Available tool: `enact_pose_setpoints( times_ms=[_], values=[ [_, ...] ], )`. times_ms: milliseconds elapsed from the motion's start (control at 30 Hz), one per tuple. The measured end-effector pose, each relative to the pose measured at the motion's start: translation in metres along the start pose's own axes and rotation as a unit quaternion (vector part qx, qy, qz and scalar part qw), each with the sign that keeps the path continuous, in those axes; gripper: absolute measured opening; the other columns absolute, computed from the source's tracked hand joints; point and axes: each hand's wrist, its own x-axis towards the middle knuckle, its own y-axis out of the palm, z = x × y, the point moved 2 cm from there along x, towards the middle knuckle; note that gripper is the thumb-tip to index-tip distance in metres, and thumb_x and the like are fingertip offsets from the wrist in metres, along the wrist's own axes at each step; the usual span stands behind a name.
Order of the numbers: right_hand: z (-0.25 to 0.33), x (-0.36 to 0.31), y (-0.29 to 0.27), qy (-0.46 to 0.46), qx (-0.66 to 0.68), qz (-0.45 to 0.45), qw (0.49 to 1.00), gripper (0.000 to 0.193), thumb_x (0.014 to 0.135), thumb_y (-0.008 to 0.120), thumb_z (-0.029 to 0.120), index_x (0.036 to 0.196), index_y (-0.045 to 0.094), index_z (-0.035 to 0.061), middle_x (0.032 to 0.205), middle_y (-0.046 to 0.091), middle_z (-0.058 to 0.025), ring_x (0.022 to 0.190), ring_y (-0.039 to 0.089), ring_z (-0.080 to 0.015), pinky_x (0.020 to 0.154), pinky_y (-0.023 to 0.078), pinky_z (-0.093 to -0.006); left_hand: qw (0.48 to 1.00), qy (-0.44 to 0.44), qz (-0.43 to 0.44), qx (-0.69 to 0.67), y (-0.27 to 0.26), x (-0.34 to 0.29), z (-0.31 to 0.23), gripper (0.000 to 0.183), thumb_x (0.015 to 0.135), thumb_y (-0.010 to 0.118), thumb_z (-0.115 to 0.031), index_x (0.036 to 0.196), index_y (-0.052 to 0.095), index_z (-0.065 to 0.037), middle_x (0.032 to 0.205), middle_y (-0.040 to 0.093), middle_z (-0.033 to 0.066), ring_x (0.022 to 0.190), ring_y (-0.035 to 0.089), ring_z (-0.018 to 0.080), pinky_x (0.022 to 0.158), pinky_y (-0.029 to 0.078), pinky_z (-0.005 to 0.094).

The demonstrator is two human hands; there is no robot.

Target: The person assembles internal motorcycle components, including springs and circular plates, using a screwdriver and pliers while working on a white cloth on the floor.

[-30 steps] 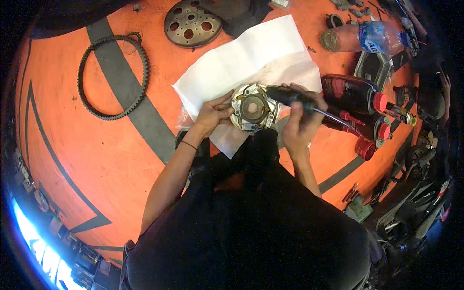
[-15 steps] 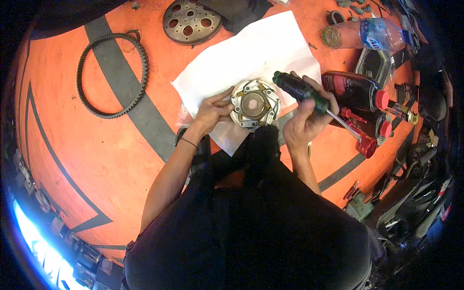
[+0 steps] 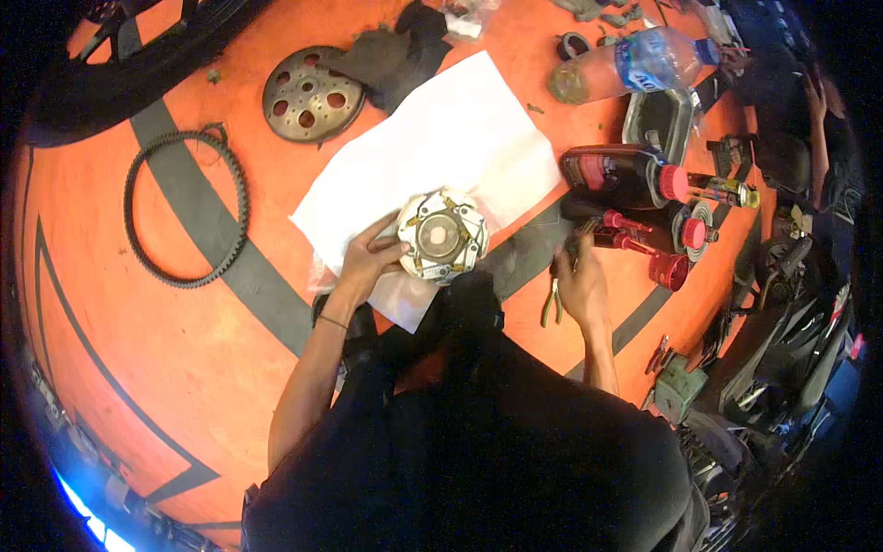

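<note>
My left hand (image 3: 368,262) grips the left rim of a round clutch shoe assembly (image 3: 442,236), its thumb on the face and fingers at the edge. The assembly, with pale shoes, springs and a central hub, is held above the lower part of a white sheet (image 3: 432,138). My right hand (image 3: 586,287) is low over the orange surface beside the dark bottles. Its fingers are closed around the dark handle of a screwdriver (image 3: 579,243), partly hidden; the shaft cannot be made out. Pliers with green handles (image 3: 552,302) lie just left of this hand.
A toothed belt (image 3: 136,216) lies at the left, and a perforated metal clutch bell (image 3: 313,97) beyond the sheet. Two dark bottles with red caps (image 3: 612,175), a red cup (image 3: 669,271), a clear plastic bottle (image 3: 602,72) and a black tray (image 3: 671,115) stand or lie at the right.
My right hand has lowered the screwdriver from beside the assembly to near the bottles, and the pliers show. My view has shifted; the left hand keeps its hold on the clutch shoe assembly.
</note>
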Motion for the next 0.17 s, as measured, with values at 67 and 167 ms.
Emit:
enact_pose_setpoints(
  times_ms=[67,167],
  values=[
    [-0.048,-0.015,0.011,0.025,-0.159,0.072,0.984,0.024,0.100,0.055,0.025,0.106,0.048,0.0027,0.084,0.068,-0.0234,0.078,0.070,-0.0370,0.066,0.053,-0.0463,0.997,0.033,0.002,0.074,0.011,0.009,0.001,0.064,0.080,0.082,-0.010,0.137,0.054,0.003,0.114,0.068,0.0167,0.096,0.067,0.0192,0.081,0.058,0.0301],
    [-0.090,-0.027,0.036,0.144,-0.202,0.187,0.950,0.043,0.097,0.054,0.042,0.125,0.045,0.0108,0.102,0.070,-0.0232,0.094,0.068,-0.0432,0.082,0.052,-0.0571,0.992,0.038,0.008,0.122,0.013,0.019,-0.003,0.064,0.078,0.084,-0.013,0.133,0.057,0.004,0.111,0.069,0.0122,0.096,0.066,0.0182,0.083,0.057,0.0314]
  ],
)
